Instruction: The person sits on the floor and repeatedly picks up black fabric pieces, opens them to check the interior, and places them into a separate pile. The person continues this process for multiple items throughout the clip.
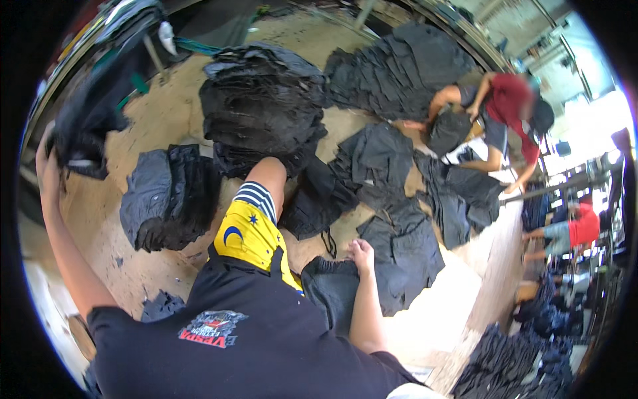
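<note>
Stretched out to the far left, my left hand is closed on a black garment that hangs in loose folds. My right hand is in front of me with curled fingers. Whatever it may hold is too small to make out. Right beside it, a dark garment with a gathered waistband lies against my lap. Dark shorts are spread on the floor just beyond that hand. Between my knee and the spread shorts lies another black garment.
A tall stack of dark garments stands ahead, with a lower stack to its left. More piles lie at the back. On the right, a person in a dark red shirt bends over garments; another in red is farther off.
</note>
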Demonstrator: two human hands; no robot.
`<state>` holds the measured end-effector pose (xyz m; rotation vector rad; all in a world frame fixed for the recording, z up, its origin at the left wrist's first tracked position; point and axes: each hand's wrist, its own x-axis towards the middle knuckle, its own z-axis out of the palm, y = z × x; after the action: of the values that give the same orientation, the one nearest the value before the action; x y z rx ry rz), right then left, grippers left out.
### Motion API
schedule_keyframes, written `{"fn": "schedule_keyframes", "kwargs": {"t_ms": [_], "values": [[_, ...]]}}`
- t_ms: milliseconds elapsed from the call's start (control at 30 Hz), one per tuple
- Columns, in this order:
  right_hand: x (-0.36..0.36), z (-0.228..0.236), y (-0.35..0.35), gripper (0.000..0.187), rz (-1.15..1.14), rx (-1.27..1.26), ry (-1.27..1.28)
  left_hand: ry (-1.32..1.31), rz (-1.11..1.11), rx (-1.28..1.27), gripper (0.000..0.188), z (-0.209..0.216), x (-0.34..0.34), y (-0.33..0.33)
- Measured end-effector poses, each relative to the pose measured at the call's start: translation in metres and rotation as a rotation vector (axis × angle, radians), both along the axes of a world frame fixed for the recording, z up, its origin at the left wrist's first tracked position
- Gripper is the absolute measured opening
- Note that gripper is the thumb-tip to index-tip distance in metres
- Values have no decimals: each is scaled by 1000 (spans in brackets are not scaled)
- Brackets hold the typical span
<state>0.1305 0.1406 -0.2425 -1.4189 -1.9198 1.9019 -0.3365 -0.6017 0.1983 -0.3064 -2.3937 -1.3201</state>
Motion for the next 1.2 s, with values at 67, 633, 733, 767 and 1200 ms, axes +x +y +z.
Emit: {"fn": "schedule_keyframes", "kwargs": {"t_ms": [67, 633, 733, 767, 1200], "values": [[-6, 15, -3, 25, -68, 55, 80, 92, 4, -423, 54, -43, -9, -31], [151, 111, 8, 117, -310, 318, -644, -1166, 552, -861, 72, -417, 23, 14], [157, 106, 8, 96, -271, 450, -693, -1128, 686, -797, 75, -404, 14, 43], [157, 107, 8, 79, -239, 558, -696, -1038, 705, -804, 76, -402, 15, 55], [79, 196, -22, 44, -163, 839, -127, 97, -326, -165, 70, -295, 87, 369]]}}
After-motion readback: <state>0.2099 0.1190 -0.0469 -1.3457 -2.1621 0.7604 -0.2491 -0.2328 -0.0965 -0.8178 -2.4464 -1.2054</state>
